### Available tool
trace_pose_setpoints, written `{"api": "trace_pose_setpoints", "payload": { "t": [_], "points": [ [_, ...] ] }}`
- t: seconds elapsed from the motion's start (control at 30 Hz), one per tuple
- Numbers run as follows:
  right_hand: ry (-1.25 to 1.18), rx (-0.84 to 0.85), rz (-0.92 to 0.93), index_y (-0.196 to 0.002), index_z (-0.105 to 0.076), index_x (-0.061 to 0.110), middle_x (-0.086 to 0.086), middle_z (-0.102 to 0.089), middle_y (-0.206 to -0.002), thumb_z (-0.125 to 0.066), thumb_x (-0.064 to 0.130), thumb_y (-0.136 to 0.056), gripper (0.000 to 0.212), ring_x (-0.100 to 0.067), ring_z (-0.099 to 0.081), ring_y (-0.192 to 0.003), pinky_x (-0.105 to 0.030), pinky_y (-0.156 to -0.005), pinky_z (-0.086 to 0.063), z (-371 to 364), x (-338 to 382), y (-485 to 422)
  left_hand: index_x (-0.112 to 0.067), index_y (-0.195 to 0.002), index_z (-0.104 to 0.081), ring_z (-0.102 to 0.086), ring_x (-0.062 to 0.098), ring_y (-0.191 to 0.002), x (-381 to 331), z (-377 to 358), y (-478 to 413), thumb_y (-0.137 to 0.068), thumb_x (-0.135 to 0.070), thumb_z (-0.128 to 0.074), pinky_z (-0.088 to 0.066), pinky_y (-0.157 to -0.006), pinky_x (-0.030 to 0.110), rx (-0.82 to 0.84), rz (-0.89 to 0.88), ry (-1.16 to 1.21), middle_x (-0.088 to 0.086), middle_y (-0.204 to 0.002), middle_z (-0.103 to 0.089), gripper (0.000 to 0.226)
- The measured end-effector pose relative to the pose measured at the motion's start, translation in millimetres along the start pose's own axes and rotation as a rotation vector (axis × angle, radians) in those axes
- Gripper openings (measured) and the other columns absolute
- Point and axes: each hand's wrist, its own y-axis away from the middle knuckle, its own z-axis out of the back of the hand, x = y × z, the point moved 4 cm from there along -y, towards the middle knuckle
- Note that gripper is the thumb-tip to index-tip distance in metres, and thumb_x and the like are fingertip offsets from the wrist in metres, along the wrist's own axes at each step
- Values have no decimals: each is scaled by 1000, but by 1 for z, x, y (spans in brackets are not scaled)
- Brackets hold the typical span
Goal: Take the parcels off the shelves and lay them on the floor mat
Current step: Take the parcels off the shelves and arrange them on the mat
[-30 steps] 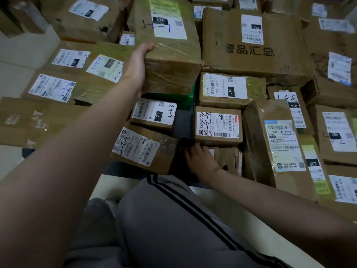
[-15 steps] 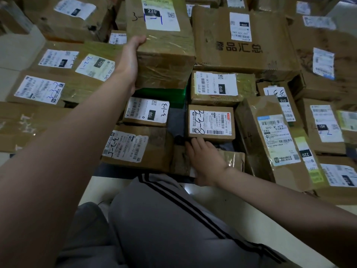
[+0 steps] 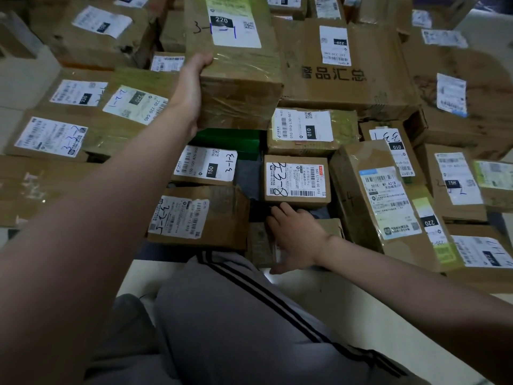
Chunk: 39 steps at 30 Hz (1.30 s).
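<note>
Steadiness counts: the left hand (image 3: 191,90) grips the long parcel (image 3: 238,68) to its right by the near corner, thumb on top, so it should go down level, while the right hand (image 3: 295,237) rests flat, fingers straight, on a small parcel (image 3: 259,243) beneath it.

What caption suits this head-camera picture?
Left hand holds the parcel marked 3-1-1 over the laid-out parcels; right hand lies on a small parcel.
</note>
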Motion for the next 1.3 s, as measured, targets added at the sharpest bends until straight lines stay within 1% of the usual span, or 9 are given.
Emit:
{"api": "trace_pose_setpoints", "payload": {
  "t": [0.1, 0.27, 0.33, 0.43, 0.6, 0.8, 0.97, 1.17, 1.3],
  "points": [
    [-98, -78, -31, -125, -55, 14, -1, -52, -114, -44, 94, -60, 104, -22, -48, -106, -36, -76, -47, 12, -1, 0, -20, -115, -66, -75, 20, -74, 1, 5, -1, -86, -55, -57, -58, -56, 34, -19, -15, -10, 5, -87, -77, 46],
    [-399, -438, -4, -142, -41, 8, -9, -47, -136, -56, 91, -60, 118, -24, -49, -119, -38, -97, -48, 55, 17, -15, -21, -118, -66, -74, 23, -88, 1, 20, 1, -84, -55, -58, -59, -70, 37, -73, -19, -31, 7, -100, -76, 49],
    [-428, -416, 22, -151, -28, 8, -12, -36, -149, -59, 89, -60, 125, -27, -42, -129, -42, -104, -44, 65, 32, -28, -22, -118, -67, -74, 22, -89, -2, 28, 3, -83, -55, -59, -59, -69, 34, -114, -26, -28, 6, -102, -76, 49],
    [-415, -279, 56, -155, -12, 14, -8, -27, -152, -72, 75, -64, 125, -26, -34, -132, -46, -97, -49, 68, 48, -51, -22, -119, -67, -73, 23, -92, -8, 41, 6, -82, -55, -60, -59, -79, 39, -141, -33, 5, 7, -104, -75, 50],
    [-541, -282, 82, -154, -13, 14, -8, -25, -150, -79, 63, -61, 124, -26, -32, -133, -45, -93, -52, 59, 55, -59, -20, -117, -67, -73, 25, -92, -13, 67, 15, -84, -55, -58, -57, -88, 47, -187, -50, 50, 8, -100, -76, 49],
    [-563, -178, 181, -156, -6, 12, -3, -20, -147, -85, 51, -59, 132, -22, -32, -132, -41, -99, -49, 36, 47, -61, -21, -108, -68, -75, 24, -85, -14, 96, 25, -86, -56, -57, -58, -85, 46, -229, -48, 79, 7, -93, -77, 42],
    [-608, -81, 259, -156, 0, 24, 6, -14, -150, -85, 50, -57, 133, -18, -29, -135, -39, -106, -44, 40, 36, -67, -22, -123, -61, -68, 28, -104, -15, 114, 31, -78, -59, -62, -53, -94, 48, -282, -57, 65, 8, -111, -72, 58],
    [-630, -281, 67, -146, -21, 21, 1, -32, -132, -85, 54, -50, 120, -18, -42, -119, -39, -87, -54, 53, 40, -65, -24, -122, -64, -69, 27, -101, -18, 122, 34, -69, -61, -63, -55, -90, 46, -319, -66, 75, 6, -111, -72, 65],
    [-782, -352, 109, -143, -23, 26, 6, -32, -130, -83, 54, -48, 116, -15, -48, -114, -34, -81, -55, 51, 41, -51, -23, -120, -65, -72, 25, -96, -25, 119, 35, -78, -58, -61, -59, -83, 44, -302, -76, 66, 6, -107, -74, 55]
  ]
}}
